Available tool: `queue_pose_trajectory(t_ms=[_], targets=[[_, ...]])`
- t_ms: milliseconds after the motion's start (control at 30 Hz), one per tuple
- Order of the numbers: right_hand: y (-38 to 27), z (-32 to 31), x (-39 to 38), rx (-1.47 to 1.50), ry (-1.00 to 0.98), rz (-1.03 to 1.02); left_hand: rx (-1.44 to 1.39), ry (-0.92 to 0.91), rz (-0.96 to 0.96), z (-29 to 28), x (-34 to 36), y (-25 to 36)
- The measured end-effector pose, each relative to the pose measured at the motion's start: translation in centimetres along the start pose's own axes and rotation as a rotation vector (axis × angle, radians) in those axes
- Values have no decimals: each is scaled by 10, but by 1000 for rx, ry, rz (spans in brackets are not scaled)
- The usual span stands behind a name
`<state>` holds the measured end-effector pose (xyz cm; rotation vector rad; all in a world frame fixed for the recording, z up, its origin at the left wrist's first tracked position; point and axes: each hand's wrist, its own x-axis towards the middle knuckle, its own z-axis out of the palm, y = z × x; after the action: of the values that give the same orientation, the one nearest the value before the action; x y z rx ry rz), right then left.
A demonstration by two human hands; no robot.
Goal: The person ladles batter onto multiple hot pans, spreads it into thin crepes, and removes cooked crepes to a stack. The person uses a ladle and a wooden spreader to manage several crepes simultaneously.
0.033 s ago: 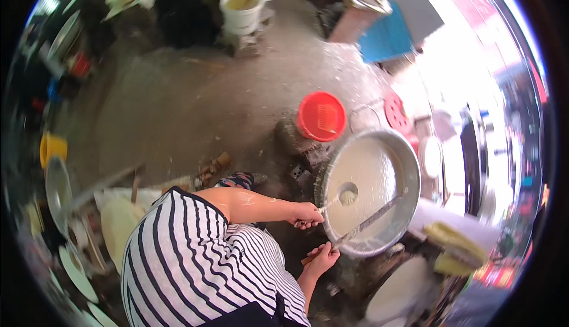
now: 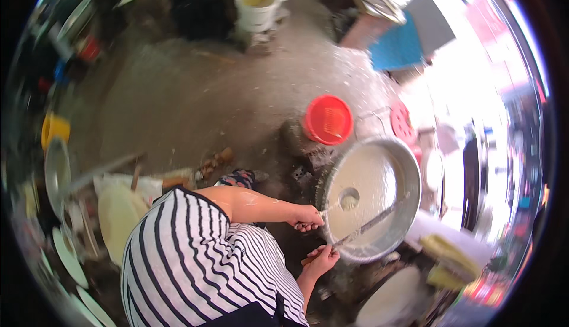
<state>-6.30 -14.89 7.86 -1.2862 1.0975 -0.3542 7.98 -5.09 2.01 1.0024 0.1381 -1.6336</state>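
Observation:
A large round metal basin (image 2: 416, 208) holds pale, creamy liquid. My left hand (image 2: 308, 218) is closed at its left rim, around a thin handle. That handle reaches to a round ladle (image 2: 349, 199) dipping into the liquid, its cup partly sunk. Lower down, my right hand (image 2: 323, 260) grips the end of a long flat stick (image 2: 377, 219). The stick crosses the near-right part of the basin at a slant, coated with the pale liquid. White smears mark my left forearm.
A red bucket (image 2: 328, 120) stands just beyond the basin, beside a red stool (image 2: 403, 122). Farther back is a white bucket (image 2: 256, 8) with yellowish contents. Pale round boards (image 2: 120, 216) lean at the left. A yellow cloth-like bundle (image 2: 450, 262) lies right of the basin.
The whole view has shifted slightly, with background things appearing a little lower and farther right. My hands, the ladle and the stick keep nearly the same places at the basin.

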Motion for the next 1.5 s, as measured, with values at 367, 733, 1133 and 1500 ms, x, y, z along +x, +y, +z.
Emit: queue_pose_trajectory(t_ms=[367,733,1133,1500], targets=[[-61,80,31,1,-436,-76,-93,-20,258,3,-16,-22],[-56,112,-1,-185,-594,-50,-217,5,462,3,-3,-28],[-66,104,10,-183,-569,-147,-194,-42,421,-6,-3,-28],[-53,23,48,-32,-244,-184,-115,-89,234,13,-10,-20]])
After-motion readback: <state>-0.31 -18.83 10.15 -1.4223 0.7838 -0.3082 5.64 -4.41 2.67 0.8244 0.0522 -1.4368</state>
